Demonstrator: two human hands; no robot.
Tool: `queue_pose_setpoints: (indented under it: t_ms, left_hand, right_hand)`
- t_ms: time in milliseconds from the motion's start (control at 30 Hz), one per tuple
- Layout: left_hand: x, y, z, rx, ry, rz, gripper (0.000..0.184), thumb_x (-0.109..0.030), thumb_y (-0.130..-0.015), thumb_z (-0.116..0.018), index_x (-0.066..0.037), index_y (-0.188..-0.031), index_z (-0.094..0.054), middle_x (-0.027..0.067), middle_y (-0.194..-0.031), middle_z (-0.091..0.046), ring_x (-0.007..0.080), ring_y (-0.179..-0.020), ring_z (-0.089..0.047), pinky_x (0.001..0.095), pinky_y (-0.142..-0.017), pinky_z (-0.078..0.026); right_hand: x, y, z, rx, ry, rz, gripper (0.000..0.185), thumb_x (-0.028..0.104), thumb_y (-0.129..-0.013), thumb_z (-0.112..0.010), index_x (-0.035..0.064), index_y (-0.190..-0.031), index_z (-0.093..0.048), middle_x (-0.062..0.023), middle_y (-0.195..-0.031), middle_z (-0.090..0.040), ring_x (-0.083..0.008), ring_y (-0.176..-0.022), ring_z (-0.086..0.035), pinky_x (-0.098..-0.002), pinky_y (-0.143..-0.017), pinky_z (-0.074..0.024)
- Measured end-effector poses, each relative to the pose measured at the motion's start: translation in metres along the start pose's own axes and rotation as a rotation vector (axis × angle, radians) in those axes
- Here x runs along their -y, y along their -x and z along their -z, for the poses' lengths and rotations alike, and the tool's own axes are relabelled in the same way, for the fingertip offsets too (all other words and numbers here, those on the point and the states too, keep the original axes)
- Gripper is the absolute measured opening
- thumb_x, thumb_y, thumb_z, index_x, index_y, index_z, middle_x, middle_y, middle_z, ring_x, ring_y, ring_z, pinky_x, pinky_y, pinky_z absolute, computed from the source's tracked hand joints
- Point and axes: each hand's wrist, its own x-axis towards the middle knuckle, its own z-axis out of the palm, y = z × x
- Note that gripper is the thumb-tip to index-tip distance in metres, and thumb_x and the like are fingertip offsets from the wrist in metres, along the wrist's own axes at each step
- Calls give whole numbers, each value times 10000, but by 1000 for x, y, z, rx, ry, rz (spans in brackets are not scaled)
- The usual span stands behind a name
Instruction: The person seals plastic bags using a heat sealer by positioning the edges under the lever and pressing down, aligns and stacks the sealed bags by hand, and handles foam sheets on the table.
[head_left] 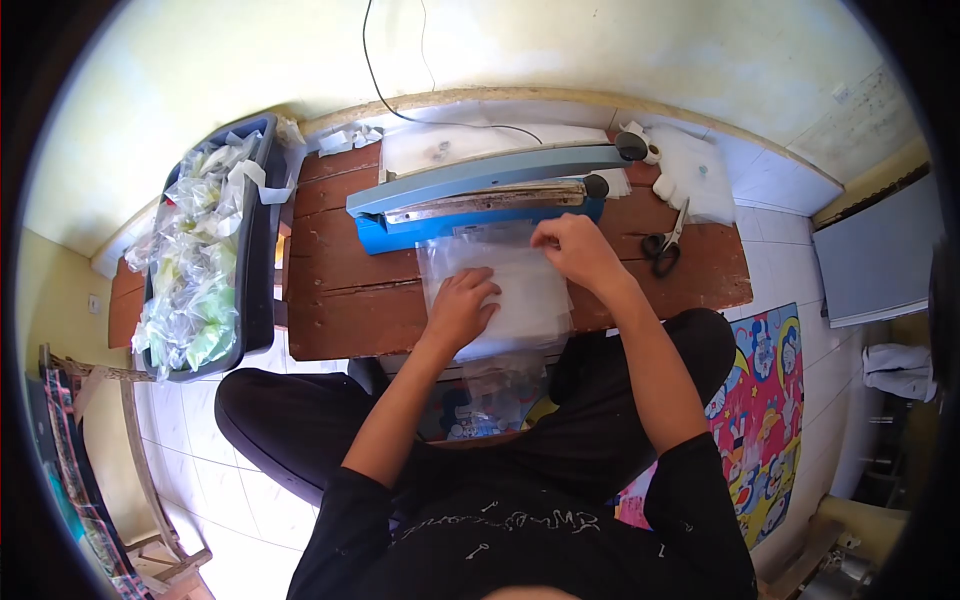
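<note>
A stack of clear plastic bags (520,300) lies on the brown wooden table, its far edge at the front of a blue impulse sealer (400,232). My left hand (464,308) rests on the left part of the stack, fingers lying bent across the plastic. At the far right corner, my right hand (578,248) pinches the edge of a plastic bag between thumb and fingers, close to the sealer's front. The sealer's long arm (490,170) is raised above its metal sealing bar. More clear plastic (495,390) hangs below the table's near edge.
Black-handled scissors (663,250) lie on the wooden table (345,315) at right, by white plastic packs (695,170). A dark bin (262,240) heaped with crumpled plastic stands left. A black cable (375,70) hangs down the wall behind. A colourful mat (765,400) covers floor at right.
</note>
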Motion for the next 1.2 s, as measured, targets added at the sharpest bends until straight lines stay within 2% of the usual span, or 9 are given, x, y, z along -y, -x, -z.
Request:
queue_pose_setpoints:
  t_ms: [67, 133, 467, 533, 633, 800, 933, 1000, 1200]
  left_hand:
    - [6, 0, 2, 6, -4, 40, 217, -102, -710, -713, -90, -918, -653, 111, -1133, -608, 310, -1093, -536, 418, -930, -424]
    - [11, -2, 4, 16, -4, 78, 211, -107, -714, -711, -100, -919, -660, 101, -1137, -609, 298, -1098, -533, 422, -929, -420]
    - [12, -6, 7, 72, 56, 75, 203, -88, -723, -700, -92, -923, -667, 116, -1097, -622, 319, -1080, -538, 404, -929, -437]
    - [12, -7, 7, 66, 65, 66, 197, -85, -728, -697, -89, -923, -666, 119, -1096, -622, 323, -1082, -536, 405, -927, -440]
    - [11, -10, 10, -7, 114, 68, 178, -74, -752, -674, -75, -930, -661, 134, -1011, -648, 319, -1007, -583, 407, -876, -468]
    - [-5, -18, 22, -52, 222, 160, 151, -14, -808, -585, -30, -948, -641, 151, -844, -669, 286, -727, -664, 369, -697, -520]
    - [-12, -23, 29, -89, 356, 139, 207, 40, -838, -496, -18, -987, -627, 170, -878, -667, 269, -727, -680, 349, -676, -523]
    - [-17, -27, 35, -78, 458, 145, 281, 64, -888, -400, -2, -1091, -584, 159, -867, -668, 230, -794, -698, 316, -729, -524]
    - [-25, -32, 37, -121, 586, 142, 359, 72, -903, -350, -20, -1207, -518, 178, -937, -651, 267, -885, -683, 334, -791, -513]
  right_hand:
    - [-4, 3, 0, 110, 50, 33, 142, -1, -712, -581, 15, -821, -669, -161, -785, -660, -306, -736, -647, -355, -682, -507]
    - [-8, 7, -2, 277, 22, -139, 154, 2, -702, -586, 12, -822, -682, -157, -784, -668, -300, -733, -647, -350, -686, -510]
    - [-11, 9, -3, 283, -4, -162, 154, 69, -727, -629, 3, -858, -674, -171, -794, -668, -304, -736, -647, -353, -697, -511]
    - [-9, 9, -1, 283, 8, -184, 132, 96, -739, -628, 20, -832, -681, -198, -807, -660, -344, -778, -645, -392, -739, -514]
    - [-8, 8, 1, 313, 34, -197, 145, 131, -745, -637, 17, -826, -675, -199, -801, -657, -353, -776, -640, -398, -738, -512]
    - [-9, 9, -1, 295, 29, -184, 180, 140, -755, -659, -20, -838, -658, -194, -767, -653, -322, -720, -641, -362, -687, -504]
    - [-2, 11, 5, 242, -1, -195, 191, 157, -769, -657, -21, -838, -656, -195, -764, -653, -326, -709, -639, -362, -678, -503]
    - [-1, 12, 6, 235, -13, -220, 175, 162, -767, -652, -4, -822, -659, -195, -774, -654, -345, -734, -635, -383, -694, -504]
    - [-1, 16, 13, 200, 1, -218, 161, 167, -769, -645, 12, -808, -662, -188, -774, -654, -360, -748, -633, -406, -703, -506]
